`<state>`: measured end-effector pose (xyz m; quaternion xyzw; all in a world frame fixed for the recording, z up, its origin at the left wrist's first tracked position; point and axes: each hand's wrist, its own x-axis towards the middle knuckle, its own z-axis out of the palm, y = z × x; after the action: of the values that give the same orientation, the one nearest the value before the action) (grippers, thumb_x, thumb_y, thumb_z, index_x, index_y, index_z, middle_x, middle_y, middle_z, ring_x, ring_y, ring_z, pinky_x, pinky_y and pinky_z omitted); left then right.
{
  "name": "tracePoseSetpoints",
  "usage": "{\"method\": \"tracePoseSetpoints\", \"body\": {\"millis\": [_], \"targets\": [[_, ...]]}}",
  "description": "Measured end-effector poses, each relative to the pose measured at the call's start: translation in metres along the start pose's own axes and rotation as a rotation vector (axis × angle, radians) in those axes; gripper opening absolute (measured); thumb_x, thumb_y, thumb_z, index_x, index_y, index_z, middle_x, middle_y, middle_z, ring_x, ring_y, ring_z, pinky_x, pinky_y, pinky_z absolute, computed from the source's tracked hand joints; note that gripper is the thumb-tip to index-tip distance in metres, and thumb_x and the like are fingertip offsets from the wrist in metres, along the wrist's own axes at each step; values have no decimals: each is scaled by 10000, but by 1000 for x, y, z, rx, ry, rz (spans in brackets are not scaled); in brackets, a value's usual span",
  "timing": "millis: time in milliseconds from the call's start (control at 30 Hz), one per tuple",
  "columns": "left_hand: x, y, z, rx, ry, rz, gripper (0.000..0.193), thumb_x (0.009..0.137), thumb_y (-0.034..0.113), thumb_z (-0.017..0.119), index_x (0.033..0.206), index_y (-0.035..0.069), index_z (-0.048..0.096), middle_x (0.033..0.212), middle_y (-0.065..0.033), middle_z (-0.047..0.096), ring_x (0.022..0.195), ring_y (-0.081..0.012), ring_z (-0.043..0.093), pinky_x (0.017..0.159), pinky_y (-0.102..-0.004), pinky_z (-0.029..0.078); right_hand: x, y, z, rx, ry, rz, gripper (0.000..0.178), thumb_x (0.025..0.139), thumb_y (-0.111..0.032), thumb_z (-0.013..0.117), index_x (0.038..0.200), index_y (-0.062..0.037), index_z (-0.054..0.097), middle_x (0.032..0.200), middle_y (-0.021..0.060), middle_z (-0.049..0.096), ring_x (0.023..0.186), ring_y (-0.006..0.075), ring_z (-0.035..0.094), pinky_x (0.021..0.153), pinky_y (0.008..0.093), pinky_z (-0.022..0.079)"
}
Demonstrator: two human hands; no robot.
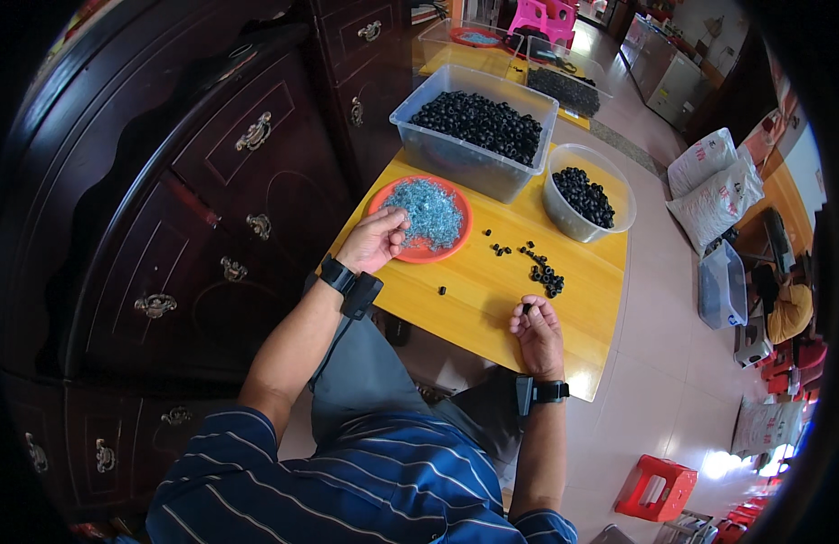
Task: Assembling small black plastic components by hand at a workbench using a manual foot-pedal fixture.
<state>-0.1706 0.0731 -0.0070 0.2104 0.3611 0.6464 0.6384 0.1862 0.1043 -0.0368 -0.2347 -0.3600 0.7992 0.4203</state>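
Note:
My left hand (374, 241) is over the near-left rim of an orange plate (465, 216), its fingers closed in a pinch; whatever they may hold is too small to make out. On that plate lies a heap of small, glassy light-blue pieces (430, 214). Near the table's front edge, my right hand (540, 337) has a small black cylindrical piece (526, 308) pinched between thumb and fingers. Loose black pieces (546, 276) of a like kind are scattered just beyond it. One single black piece (442, 291) lies farther left, between my hands.
Across the yellow table (492, 313) stand a large see-through bin (465, 161) and a round tub (619, 216), both holding black pieces. Dark wooden drawers (211, 181) rise close on my left. White sacks (714, 195), a plastic bin (723, 281) and a red stool (656, 487) are to the right.

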Motion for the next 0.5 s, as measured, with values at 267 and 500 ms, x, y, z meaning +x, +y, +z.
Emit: {"method": "tracePoseSetpoints", "body": {"millis": [267, 500], "targets": [[-7, -12, 18, -260, -33, -79, 69, 940, 185, 637, 907, 125, 637, 836, 13, 627, 630, -46, 535, 554, -207, 436, 1, -1, 1, 0, 5, 10, 149, 966, -144, 563, 1089, -60, 570, 942, 61, 632, 797, 151, 618, 738, 266, 504], [-8, -34, 47, -306, -88, -141, 71, 960, 179, 593, 936, 112, 594, 861, 14, 587, 648, -54, 501, 588, -203, 419, 2, 1, 3, -46, 5, 12, 144, 983, -168, 513, 1057, -57, 567, 863, 42, 596, 719, 143, 569, 690, 259, 466]]}}
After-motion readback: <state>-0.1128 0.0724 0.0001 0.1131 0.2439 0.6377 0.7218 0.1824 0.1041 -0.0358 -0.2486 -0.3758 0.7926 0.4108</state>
